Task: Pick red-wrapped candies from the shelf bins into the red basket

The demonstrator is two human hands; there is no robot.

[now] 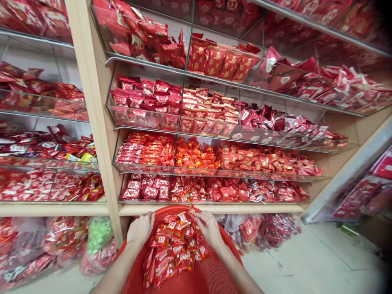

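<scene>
A red plastic basket (228, 241) with a perforated side sits low in front of me. In it lies a heap of small red wrapped candies (174, 249) with white and gold print. My left hand (141, 229) is closed at the basket's left rim, its fingertips bent inward and partly hidden. Over the right side of the heap, my right hand (210, 229) is closed, thumb and fingers pinched around a small red candy packet (192, 212). Both forearms reach in from the bottom of the view.
A wooden shelf unit (98, 106) with clear-fronted tiers of red packets rises just beyond the basket. Its bottom board (257, 209) runs close behind the rim. Plastic bags of packets (99, 245) stand below. Pale floor tiles (294, 257) extend at right.
</scene>
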